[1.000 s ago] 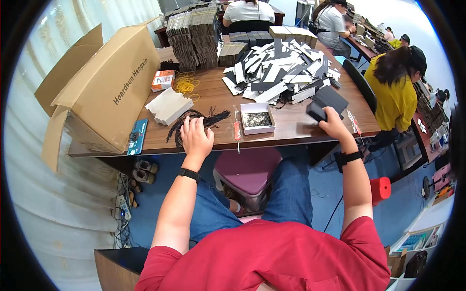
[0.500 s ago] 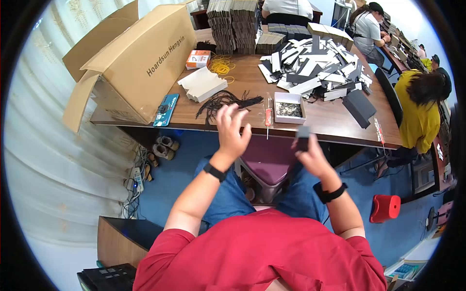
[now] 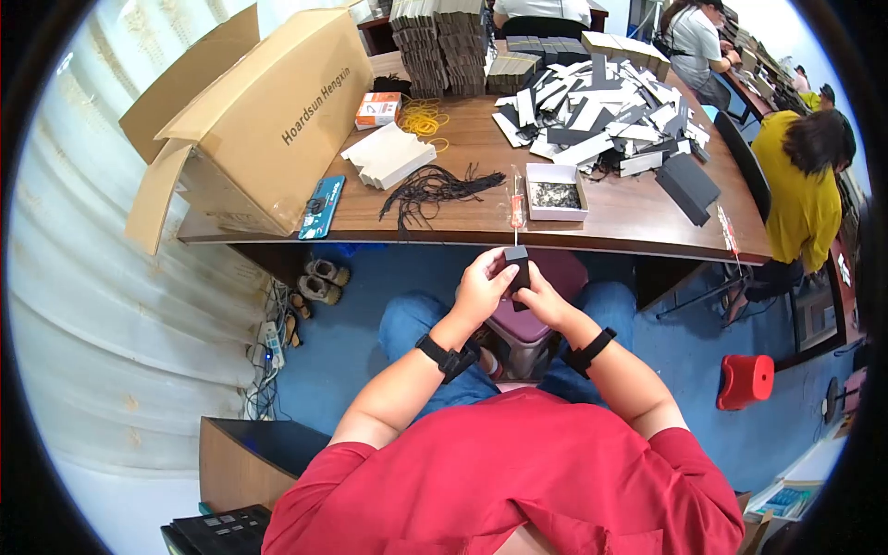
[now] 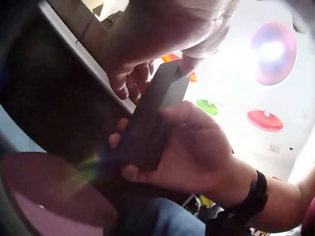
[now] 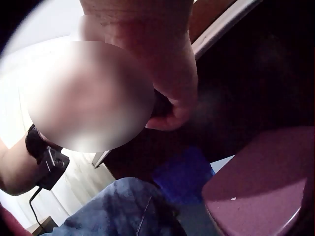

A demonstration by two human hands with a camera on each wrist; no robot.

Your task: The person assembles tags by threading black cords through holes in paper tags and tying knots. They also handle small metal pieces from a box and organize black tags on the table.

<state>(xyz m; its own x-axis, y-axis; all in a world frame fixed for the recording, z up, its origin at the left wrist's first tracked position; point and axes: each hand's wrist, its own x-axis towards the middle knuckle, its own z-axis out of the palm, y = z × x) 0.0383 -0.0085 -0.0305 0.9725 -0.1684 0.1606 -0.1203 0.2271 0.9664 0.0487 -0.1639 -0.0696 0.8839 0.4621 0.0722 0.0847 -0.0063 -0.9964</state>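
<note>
A small black box is held upright between both hands over the lap, just off the table's front edge. The left hand pinches its upper part, thumb on the near face. From the other side the right hand grips the lower part. The left wrist view shows the long dark box with the right hand wrapped round its lower end and the left hand at its top. In the right wrist view a blur hides most of the box area.
On the table lie black cords, a white tray of small bits, a pile of black and white pieces, a larger black block and a carton. A purple stool stands below.
The right hand has brought the small black box from the table's right side to above the lap. The left hand has left the black cords and now holds the box too.
</note>
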